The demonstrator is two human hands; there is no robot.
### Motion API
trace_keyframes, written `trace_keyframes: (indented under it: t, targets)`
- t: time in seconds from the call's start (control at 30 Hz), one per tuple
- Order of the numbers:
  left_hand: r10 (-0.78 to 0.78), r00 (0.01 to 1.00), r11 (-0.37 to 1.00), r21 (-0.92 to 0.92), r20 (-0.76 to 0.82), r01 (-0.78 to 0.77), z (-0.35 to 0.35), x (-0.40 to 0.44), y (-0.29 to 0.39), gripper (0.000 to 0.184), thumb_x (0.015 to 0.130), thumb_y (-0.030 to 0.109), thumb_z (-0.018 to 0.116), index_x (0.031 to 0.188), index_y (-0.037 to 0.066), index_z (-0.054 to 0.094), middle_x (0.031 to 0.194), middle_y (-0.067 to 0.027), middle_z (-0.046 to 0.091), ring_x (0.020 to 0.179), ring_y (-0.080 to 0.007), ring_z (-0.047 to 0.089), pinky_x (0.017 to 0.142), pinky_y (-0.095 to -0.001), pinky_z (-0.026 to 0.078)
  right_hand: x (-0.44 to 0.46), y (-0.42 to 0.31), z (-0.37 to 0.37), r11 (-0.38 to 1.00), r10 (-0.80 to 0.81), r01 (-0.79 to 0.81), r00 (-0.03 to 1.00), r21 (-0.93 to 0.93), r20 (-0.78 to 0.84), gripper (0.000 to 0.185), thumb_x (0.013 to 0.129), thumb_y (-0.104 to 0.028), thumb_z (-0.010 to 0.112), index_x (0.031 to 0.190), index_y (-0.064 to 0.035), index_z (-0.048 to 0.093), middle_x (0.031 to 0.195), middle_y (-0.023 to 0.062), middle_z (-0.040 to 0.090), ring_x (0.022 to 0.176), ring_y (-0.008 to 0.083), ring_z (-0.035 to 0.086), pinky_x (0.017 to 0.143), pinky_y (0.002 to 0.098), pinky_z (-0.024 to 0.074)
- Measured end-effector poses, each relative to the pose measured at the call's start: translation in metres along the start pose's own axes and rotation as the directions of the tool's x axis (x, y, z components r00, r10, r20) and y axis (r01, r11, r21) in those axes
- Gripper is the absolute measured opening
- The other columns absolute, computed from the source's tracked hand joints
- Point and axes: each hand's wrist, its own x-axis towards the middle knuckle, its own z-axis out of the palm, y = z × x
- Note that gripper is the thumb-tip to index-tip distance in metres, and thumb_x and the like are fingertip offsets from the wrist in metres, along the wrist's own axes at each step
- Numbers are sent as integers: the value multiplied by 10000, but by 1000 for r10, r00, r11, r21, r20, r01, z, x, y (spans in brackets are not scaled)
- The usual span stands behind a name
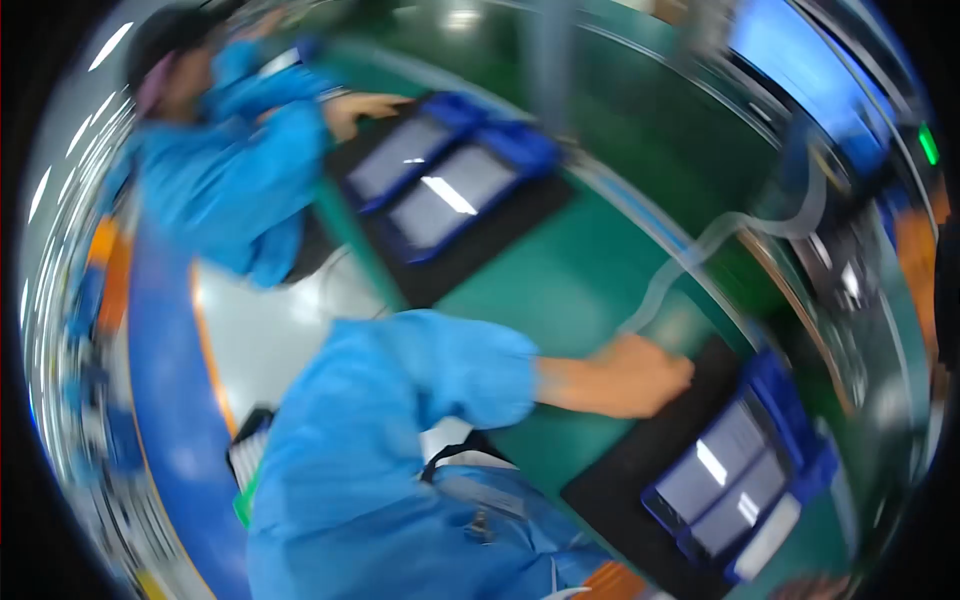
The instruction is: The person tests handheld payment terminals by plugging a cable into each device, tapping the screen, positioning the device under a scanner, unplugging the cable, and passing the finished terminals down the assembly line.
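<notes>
My left hand (635,378) reaches out over the green bench, its fingers curled closed and smeared by motion. A pale translucent strip (700,245) ends right by its knuckles; whether the fingers hold it, I cannot tell. Below and right of this hand, a blue tray fixture (790,400) lies on a black mat (625,490). Two flat grey, glossy panels (712,455) sit side by side in it, with a white piece (770,540) at its near edge. Of my right hand (612,582), only a blurred patch shows at the bottom edge, fingers hidden.
A co-worker in a blue smock (220,180) sits at the far left, one hand (365,108) by a second blue fixture (530,148) on another black mat (425,285). A lit monitor (800,65) and equipment stand at the upper right. A metal post (548,70) rises behind the bench.
</notes>
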Motion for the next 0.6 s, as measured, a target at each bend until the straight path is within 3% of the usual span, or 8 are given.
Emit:
trace_keyframes:
  t: [0.03,0.1,0.17,0.23,0.27,0.33,0.4,0.6]
  targets:
    - [-90,990,996,21,104,89,-11,1,9,210,901,221,521,786,45,509,537,-187,521,481,-361,572,396,-457,420,16,11,-3,983,64,-90,985,161,162,626,917,-544,395,1287,-53,510,1180,187,547,1063,298,517,961,435,395]
    - [-24,1000,995,95,-11,25,-4,0,7,145,900,191,549,883,48,554,559,-152,542,482,-338,567,409,-437,422,28,42,1,964,-77,95,994,-249,83,626,902,-515,447,1279,-17,485,1045,158,545,806,217,501,710,346,391]
    - [-12,1000,999,41,-28,13,-8,6,13,84,881,123,582,913,46,589,552,-147,540,468,-320,550,424,-403,403,43,58,-8,591,-303,246,950,-768,72,635,888,-486,499,1270,19,459,910,129,543,549,136,485,459,256,386]
    - [14,999,999,44,50,-16,-10,14,16,91,883,130,580,925,49,587,564,-131,555,484,-311,561,436,-400,416,38,61,-16,339,-510,140,858,-930,-57,579,930,-468,426,1149,52,560,750,137,553,556,172,526,505,262,404]
    - [-38,998,996,82,48,34,-10,12,16,99,886,136,577,936,51,585,577,-115,571,501,-302,571,448,-396,429,38,65,-21,344,-493,134,868,-929,-57,579,930,-468,426,1149,52,560,750,137,553,556,172,526,505,262,404]
    - [-52,998,996,78,34,49,-14,12,18,97,886,136,577,931,52,589,581,-110,573,505,-302,572,452,-394,430,42,70,-30,40,-525,-376,780,-926,-340,465,912,-359,451,1079,48,600,789,129,552,644,178,519,569,264,402]
    - [-29,998,997,66,48,26,-9,15,16,95,885,136,577,927,52,593,586,-106,575,509,-302,572,456,-392,432,50,79,-24,-80,-484,-567,741,-820,-465,327,870,-192,487,1046,58,602,881,148,558,740,216,542,649,299,438]
    - [20,999,999,-39,-50,-22,-3,13,9,175,897,202,535,788,65,530,566,-130,533,489,-330,546,421,-436,394,28,90,-44,-217,-429,-727,671,-652,-605,404,929,-226,424,1103,111,564,939,227,628,874,326,611,760,351,487]
